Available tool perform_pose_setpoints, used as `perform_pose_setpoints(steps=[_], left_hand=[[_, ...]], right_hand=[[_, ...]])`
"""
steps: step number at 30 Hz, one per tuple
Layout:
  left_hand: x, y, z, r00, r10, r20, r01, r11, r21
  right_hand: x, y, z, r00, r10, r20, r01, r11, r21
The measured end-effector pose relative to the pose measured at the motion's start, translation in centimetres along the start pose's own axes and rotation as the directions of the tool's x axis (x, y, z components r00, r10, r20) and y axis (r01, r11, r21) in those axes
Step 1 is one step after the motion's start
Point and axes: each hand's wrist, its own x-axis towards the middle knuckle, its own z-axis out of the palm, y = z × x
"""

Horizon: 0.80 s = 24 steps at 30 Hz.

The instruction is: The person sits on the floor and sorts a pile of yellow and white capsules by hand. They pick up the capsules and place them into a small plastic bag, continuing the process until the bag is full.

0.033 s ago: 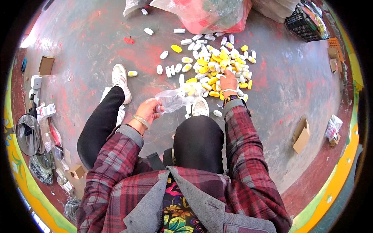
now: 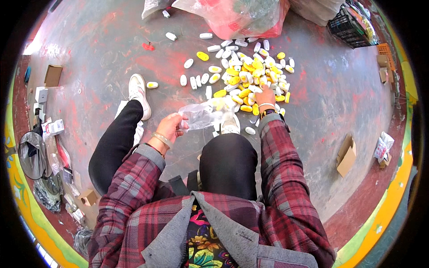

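Observation:
My left hand (image 2: 169, 127) pinches the edge of a clear plastic bag (image 2: 199, 117) between thumb and fingers. The bag stretches rightward over my shoe, and some yellow and white shows through its far end. At the near side of a heap of small oval plastic pieces (image 2: 246, 79), white and yellow, my right hand (image 2: 265, 96) reaches in among them. Its fingertips are hard to make out against the heap, so I cannot tell whether they hold a piece. Several similar pieces lie scattered around the heap, one yellow piece (image 2: 202, 56) on its left side.
A big translucent sack (image 2: 241, 20) stands behind the heap. Beyond it at the right is a black crate (image 2: 353, 29). An open cardboard box (image 2: 346, 155) lies to my right. Boxes, bags and a round mesh item (image 2: 33, 155) line the left wall. My white shoes (image 2: 139, 96) flank the bag.
My right hand has drawn back slightly toward me at the heap's near edge. The bag's far end has shifted a little; my left hand stays almost still.

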Motion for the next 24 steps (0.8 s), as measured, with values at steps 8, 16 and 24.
perform_pose_setpoints(steps=[8,16,24], left_hand=[[-0.5,0.3,0.5,0.994,0.020,0.111,-0.016,0.999,-0.036],[-0.4,0.2,0.6,0.993,0.012,0.117,-0.009,1.000,-0.030],[-1.1,0.2,0.1,0.994,0.032,0.109,-0.026,0.998,-0.056]], right_hand=[[-0.6,2.6,2.3,0.993,0.079,0.088,-0.065,0.986,-0.155],[-1.1,4.3,1.3,0.887,0.215,0.409,-0.462,0.363,0.809],[-3.8,-3.1,-4.2,0.624,-0.379,0.684,-0.732,0.023,0.681]])
